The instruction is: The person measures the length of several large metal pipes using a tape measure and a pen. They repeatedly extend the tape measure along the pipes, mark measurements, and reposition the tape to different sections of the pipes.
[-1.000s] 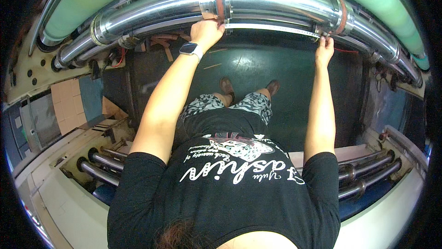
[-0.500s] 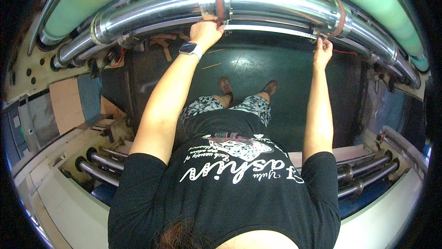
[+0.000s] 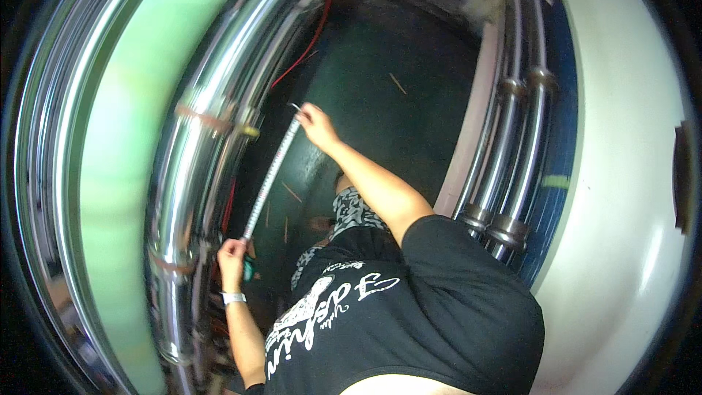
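A white measuring tape [image 3: 270, 179] is stretched straight between my two hands, beside the shiny metal roller. My left hand [image 3: 232, 256], with a watch band at its wrist, pinches the tape's lower end. Just beside those fingers a small teal object [image 3: 249, 268] shows, partly hidden; I cannot tell whether it belongs to the tape. Farther up the picture, my right hand [image 3: 319, 127] closes its fingers on the other end, where a short tip sticks out past them. The tape hangs apart from the roller, above the dark floor.
The chrome roller [image 3: 178, 212] with brownish rings runs along my left, and a wide pale-green roller [image 3: 117, 198] lies beyond it. Thinner steel rollers [image 3: 515, 154] and a cream machine panel [image 3: 614, 176] stand at right. A red cord [image 3: 308, 54] crosses the green floor [image 3: 387, 124].
My view has swung round, so the rollers now stand at the left. Both hands have come away from the roller, carrying the stretched tape with them.
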Available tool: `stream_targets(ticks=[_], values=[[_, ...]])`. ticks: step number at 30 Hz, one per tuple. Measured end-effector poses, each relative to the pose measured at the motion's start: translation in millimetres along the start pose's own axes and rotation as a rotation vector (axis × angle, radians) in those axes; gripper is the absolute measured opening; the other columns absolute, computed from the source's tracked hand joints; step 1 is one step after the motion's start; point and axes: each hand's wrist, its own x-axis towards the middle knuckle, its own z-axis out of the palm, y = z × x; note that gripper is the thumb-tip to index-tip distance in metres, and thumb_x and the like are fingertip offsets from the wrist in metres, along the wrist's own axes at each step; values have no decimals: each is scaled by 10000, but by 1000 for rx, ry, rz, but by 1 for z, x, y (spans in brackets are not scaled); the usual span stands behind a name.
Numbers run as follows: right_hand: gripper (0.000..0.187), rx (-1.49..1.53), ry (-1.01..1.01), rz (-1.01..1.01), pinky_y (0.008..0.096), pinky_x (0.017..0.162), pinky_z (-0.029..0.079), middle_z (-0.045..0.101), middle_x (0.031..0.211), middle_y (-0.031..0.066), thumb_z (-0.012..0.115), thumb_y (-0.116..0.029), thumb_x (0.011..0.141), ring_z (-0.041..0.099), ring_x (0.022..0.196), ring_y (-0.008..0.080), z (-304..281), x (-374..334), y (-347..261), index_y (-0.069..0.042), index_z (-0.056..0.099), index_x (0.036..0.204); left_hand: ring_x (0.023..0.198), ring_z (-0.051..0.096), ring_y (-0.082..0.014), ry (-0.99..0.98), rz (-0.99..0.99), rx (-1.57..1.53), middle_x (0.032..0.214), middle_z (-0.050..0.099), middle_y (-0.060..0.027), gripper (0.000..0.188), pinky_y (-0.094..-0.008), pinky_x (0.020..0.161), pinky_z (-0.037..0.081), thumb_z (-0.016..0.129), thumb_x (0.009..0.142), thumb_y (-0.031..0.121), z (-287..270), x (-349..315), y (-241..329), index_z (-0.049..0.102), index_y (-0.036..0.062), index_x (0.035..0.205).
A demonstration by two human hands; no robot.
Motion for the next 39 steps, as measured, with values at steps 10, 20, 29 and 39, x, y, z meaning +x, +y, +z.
stream_targets(ticks=[10,20,29,39], values=[[105,-130,765,385,262,549,371,442,607,15,559,-100,804,397,587,103,-263,-64,107,-36,492,755,512,419,-74,-746,391,434,533,481,-15,178,-258,468,349,595,786,113,230,155,183,535,-13,675],[182,-393,1278,562,402,573,430,553,732,147,520,-203,843,554,649,324,-357,-105,59,-38,456,883,555,418,-86,-1391,799,747,574,463,-25,157,-247,508,334,596,781,98,434,254,390,540,-16,688],[174,-426,1851,891,447,592,441,568,742,190,515,-168,832,553,695,394,-309,-139,14,-44,445,931,539,446,-118,-1950,1266,1113,583,490,-57,125,-276,510,356,595,756,103,619,197,471,549,-6,715],[172,-497,2565,1243,436,591,441,559,743,191,529,-194,824,558,720,387,-202,-187,-72,-55,440,870,624,525,-103,-2723,1357,1197,655,555,-40,138,-247,577,412,578,801,139,640,65,424,541,7,782]])
